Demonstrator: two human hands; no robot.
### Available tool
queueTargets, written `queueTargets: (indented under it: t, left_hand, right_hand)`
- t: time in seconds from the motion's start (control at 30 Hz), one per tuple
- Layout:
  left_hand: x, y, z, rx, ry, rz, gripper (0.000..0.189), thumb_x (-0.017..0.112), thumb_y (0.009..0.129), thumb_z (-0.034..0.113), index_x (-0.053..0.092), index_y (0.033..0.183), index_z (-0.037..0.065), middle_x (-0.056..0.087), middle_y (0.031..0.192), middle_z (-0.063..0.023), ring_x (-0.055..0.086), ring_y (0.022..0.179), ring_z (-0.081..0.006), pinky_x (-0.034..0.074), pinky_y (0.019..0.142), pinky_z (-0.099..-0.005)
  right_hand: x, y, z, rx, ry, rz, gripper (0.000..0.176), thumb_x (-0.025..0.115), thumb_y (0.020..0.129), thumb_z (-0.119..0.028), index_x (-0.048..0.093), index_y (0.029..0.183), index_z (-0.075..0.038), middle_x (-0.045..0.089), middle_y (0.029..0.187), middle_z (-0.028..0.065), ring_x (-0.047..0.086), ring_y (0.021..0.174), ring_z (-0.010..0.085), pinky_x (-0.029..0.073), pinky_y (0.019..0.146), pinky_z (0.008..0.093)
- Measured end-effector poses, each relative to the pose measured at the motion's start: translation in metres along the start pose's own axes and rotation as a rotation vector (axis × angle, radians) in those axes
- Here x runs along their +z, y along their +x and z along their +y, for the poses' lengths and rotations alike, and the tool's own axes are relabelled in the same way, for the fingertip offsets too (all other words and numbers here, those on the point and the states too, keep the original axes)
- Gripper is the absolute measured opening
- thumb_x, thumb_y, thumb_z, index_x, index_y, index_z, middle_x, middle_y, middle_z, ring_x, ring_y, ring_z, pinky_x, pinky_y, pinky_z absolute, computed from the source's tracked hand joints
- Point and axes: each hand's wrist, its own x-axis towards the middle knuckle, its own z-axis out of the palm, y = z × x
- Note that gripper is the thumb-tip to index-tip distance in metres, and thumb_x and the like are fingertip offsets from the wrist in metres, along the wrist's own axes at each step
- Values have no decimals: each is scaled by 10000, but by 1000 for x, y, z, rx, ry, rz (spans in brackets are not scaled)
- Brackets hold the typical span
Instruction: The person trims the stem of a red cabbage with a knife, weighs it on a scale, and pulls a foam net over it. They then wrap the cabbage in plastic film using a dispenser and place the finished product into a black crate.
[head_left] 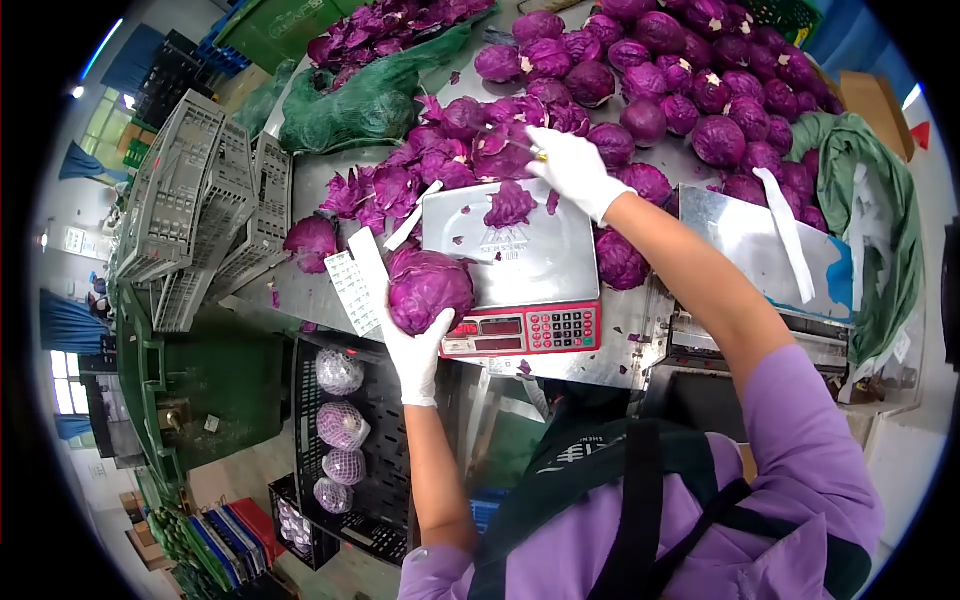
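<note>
In a white glove, my left hand [412, 355] holds a red cabbage [430, 290] at the left front corner of the scale. My gloved right hand [575, 170] is beyond the scale's far edge, its fingers closed beside loose purple leaves [503, 152]; a small yellowish bit shows at the fingertips, too small to name. A torn leaf [511, 204] and small scraps lie on the steel plate of the red scale [560, 262]. A sheet of labels [354, 290] lies left of the held cabbage.
Many cabbages [718, 140] are heaped at the back right. Green netting [350, 105] and grey crates [185, 190] stand left. A black crate [385, 440] with net-wrapped cabbages [343, 426] is below the table edge. A steel plate [735, 240] lies right.
</note>
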Motion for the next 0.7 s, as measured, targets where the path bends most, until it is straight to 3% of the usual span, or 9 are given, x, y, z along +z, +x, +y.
queueTargets:
  t: [0.03, 0.07, 0.13, 0.23, 0.33, 0.53, 0.57, 0.63, 0.7]
  left_hand:
    - [3, 0, -1, 28, 46, 30, 973, 891, 647, 161, 353, 1444, 10, 451, 1373, -181, 483, 1257, -283, 378, 1094, -396]
    - [8, 1, -1, 70, 105, 36, 981, 896, 636, 166, 354, 1441, 19, 451, 1373, -182, 472, 1268, -279, 372, 1098, -394]
    - [22, 2, 8, 148, 187, 3, 995, 900, 615, 169, 356, 1435, 21, 451, 1372, -186, 470, 1267, -280, 375, 1098, -392]
    - [31, 1, 17, 171, 221, -55, 1012, 897, 604, 154, 342, 1439, 20, 438, 1385, -187, 461, 1274, -278, 374, 1100, -391]
    - [29, 2, 13, 181, 220, -107, 1014, 896, 610, 158, 331, 1438, 10, 457, 1390, -189, 476, 1281, -266, 371, 1107, -387]
    - [22, -1, 8, 108, 182, -162, 1073, 905, 600, 157, 293, 1468, 5, 429, 1402, -183, 437, 1313, -275, 352, 1125, -397]
    - [21, -1, 7, 107, 183, -164, 1073, 905, 600, 157, 293, 1468, 5, 429, 1402, -183, 437, 1313, -275, 352, 1125, -397]
    - [16, 0, 5, 230, 219, -176, 1080, 909, 601, 167, 295, 1476, 11, 414, 1450, -185, 409, 1359, -283, 335, 1143, -404]
    - [3, -8, -3, 284, 308, -168, 1082, 911, 602, 177, 301, 1483, 29, 399, 1482, -181, 392, 1385, -290, 338, 1145, -410]
  right_hand:
    - [3, -7, -17, -108, 18, 101, 367, 686, 823, -311, 649, 1105, -78, 697, 1000, 183, 685, 947, 321, 545, 817, 429]
    - [-4, -13, -46, -116, 83, -47, 508, 738, 780, -395, 653, 1159, -68, 689, 1086, 189, 672, 1027, 306, 536, 871, 410]
    - [0, -33, -79, -166, 514, -342, 669, 713, 787, -523, 639, 1240, -36, 677, 1163, 189, 665, 1067, 305, 521, 915, 372]
    - [27, -44, -93, -301, 276, -300, 420, 711, 821, -416, 694, 1106, -108, 695, 973, 133, 682, 936, 291, 541, 800, 392]
    - [25, -45, -88, -478, 117, -266, 357, 649, 867, -391, 686, 1054, -89, 679, 883, 115, 683, 802, 286, 544, 704, 389]
    - [16, -44, -90, -638, -98, -261, 231, 646, 844, -277, 670, 995, -105, 675, 790, 95, 679, 682, 283, 542, 618, 392]
    - [17, -42, -89, -636, -97, -262, 231, 646, 844, -277, 670, 995, -105, 675, 790, 95, 679, 682, 283, 542, 618, 392]
    - [17, -30, -84, -434, -111, -304, 172, 646, 829, -222, 648, 952, -101, 675, 781, 103, 680, 681, 284, 543, 609, 397]
    - [21, -15, -47, -394, -163, -240, 171, 604, 842, -207, 631, 957, -84, 668, 758, 136, 686, 697, 295, 543, 613, 421]
